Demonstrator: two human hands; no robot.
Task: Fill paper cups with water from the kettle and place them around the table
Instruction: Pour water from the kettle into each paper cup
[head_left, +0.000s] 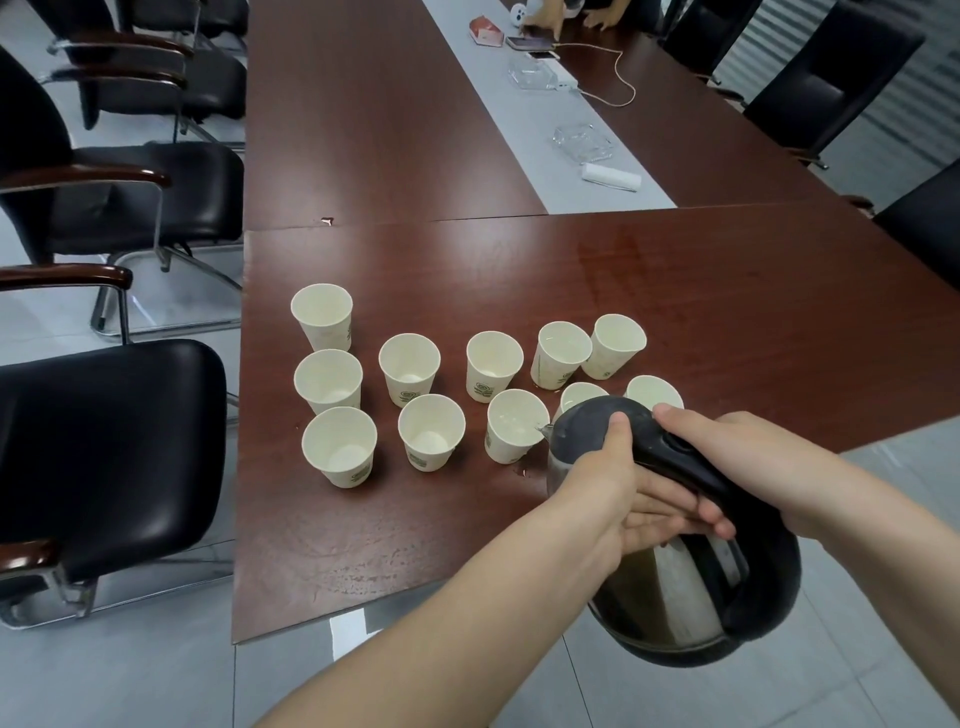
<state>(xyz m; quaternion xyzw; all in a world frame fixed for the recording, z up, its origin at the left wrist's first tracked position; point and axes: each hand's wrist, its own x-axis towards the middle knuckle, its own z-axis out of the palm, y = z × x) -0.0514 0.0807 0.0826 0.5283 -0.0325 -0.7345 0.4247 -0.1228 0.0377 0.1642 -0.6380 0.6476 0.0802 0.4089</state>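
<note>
Head view: kettle (675, 587) is tilted at the 5 o'clock edge of the desk (415, 545), both hands clamped on it. Right hand (727, 457) wraps the handle. Left hand (608, 483) sits under it, thumb pressing the lid.

Spout (546, 429) is at the rim of the cup (511, 436) at 10 o'clock of the kettle. Eleven cups (410, 364) are bunched tight.

Risks:
- Spout barely clears the rim, so a fast tip likely overshoots onto the desk. There's already a drop (524, 472) by that cup's base.
- Kettle nose partly hides two cups at 12 o'clock. A bump could topple them.
- A thumb slip could free the lid and dump water.

Cups at 9 o'clock look empty.
</note>
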